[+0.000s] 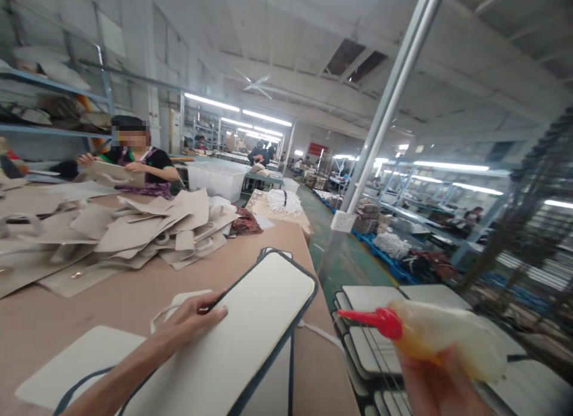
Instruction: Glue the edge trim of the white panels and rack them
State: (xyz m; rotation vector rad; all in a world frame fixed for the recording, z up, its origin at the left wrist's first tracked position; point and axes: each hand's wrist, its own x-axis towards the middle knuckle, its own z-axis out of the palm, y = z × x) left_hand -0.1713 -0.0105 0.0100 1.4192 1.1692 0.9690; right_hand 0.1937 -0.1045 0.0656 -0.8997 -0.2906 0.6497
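My left hand (197, 314) grips the edge of a cream panel with a dark blue border (250, 320), thumb on top and fingers beneath. The panel is tilted over the brown table. Another dark-edged panel (282, 368) shows partly under it. My right hand (441, 377) is closed around a translucent glue bottle (452, 338) with a red nozzle (367, 319) pointing left. Amber liquid lies inside the bottle. The nozzle is apart from the panel. At the lower left, a loose cream panel (85, 368) lies beside my left forearm.
A heap of beige fabric pieces (147, 225) covers the far left of the table (228, 267). Behind it a co-worker (134, 159) holds a beige piece. Stacked cream panels (371, 344) stand at the right, near a metal post (389, 105) with a socket box (343, 221).
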